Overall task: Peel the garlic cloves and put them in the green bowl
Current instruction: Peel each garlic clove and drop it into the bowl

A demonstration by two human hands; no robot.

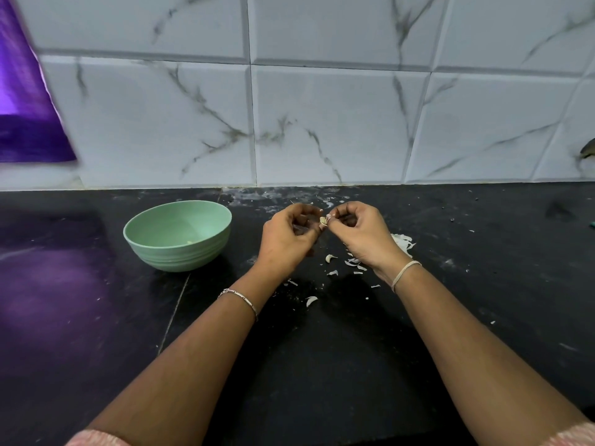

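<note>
Garlic clove (323, 220) pinched between fingertips of left hand (287, 239) and right hand (363, 235), held above the dark surface (322, 365), peel scraps (402, 243) under and beside the right hand, green bowl (178, 236) left of the left hand.

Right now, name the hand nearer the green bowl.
Left. The left hand is just right of the green bowl; the right hand farther right, across the garlic clove both pinch.
</note>
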